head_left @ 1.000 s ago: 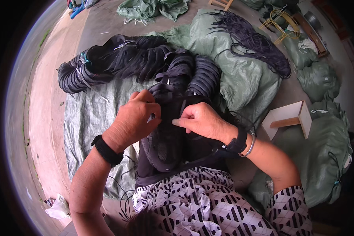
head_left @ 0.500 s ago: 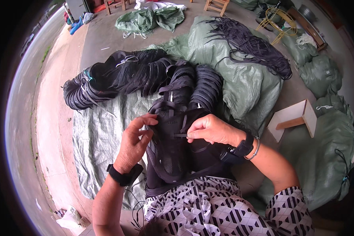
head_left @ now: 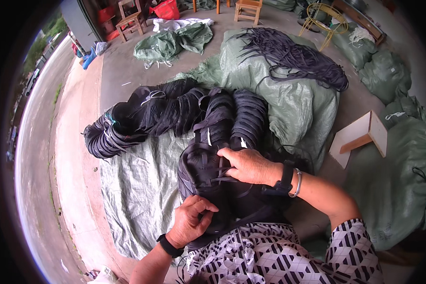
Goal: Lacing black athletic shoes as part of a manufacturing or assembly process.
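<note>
Black shoe upper [head_left: 208, 175] on lap. Right hand [head_left: 248, 165] pinches lace [head_left: 222, 180] at eyelets; left hand [head_left: 191, 220] clenched on upper's lower edge. Steady upper, pull lace taut, avoid twist.

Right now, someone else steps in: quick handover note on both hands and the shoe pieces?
Left hand: closed on the near edge of the black shoe upper on the lap.
Right hand: fingers pressed on the upper's laces, pinching a lace.
Things: tied bundles of black uppers lie ahead on the green tarp; loose black laces on the green sack beyond.
Done: several bundles stacked. Left: this upper's lacing looks unfinished.
</note>
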`<state>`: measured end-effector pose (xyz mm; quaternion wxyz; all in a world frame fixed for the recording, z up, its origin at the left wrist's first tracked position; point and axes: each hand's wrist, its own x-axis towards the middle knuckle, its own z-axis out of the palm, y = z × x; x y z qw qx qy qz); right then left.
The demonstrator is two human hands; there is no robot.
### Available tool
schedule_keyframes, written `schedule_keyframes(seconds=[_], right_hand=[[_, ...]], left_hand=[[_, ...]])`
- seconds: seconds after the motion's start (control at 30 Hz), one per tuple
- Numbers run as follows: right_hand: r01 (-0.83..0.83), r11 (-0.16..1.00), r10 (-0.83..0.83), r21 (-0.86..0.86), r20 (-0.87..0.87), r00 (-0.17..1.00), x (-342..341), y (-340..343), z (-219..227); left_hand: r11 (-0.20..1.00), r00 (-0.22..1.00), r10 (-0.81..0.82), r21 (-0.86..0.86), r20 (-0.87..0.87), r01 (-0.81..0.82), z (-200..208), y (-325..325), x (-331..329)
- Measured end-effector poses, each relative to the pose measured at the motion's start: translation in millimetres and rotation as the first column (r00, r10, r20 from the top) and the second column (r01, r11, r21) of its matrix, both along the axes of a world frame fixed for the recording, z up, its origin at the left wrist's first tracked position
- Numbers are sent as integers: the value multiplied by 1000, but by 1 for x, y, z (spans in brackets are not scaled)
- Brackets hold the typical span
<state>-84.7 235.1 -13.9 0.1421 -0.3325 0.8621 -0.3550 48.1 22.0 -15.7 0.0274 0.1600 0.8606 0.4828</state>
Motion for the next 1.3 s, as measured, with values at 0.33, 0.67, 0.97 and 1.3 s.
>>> schedule_keyframes(seconds=[0.33,0.67,0.97,1.3], right_hand=[[117,936,77,-331,519,851,-56,-8,25],[-356,915,354,-187,-47,934,-44,-67,101],[-264,670,461,694,-111,880,-44,37,170],[-104,935,352,339,-859,373,-19,31,209]], left_hand=[[991,985,-93,-83,148,106,18,5,-7],[972,997,-73,-226,-2,71,17,11,-3],[842,873,24,461,487,-281,-14,-13,-3],[941,932,337,-82,131,-328,-10,-32,-36]])
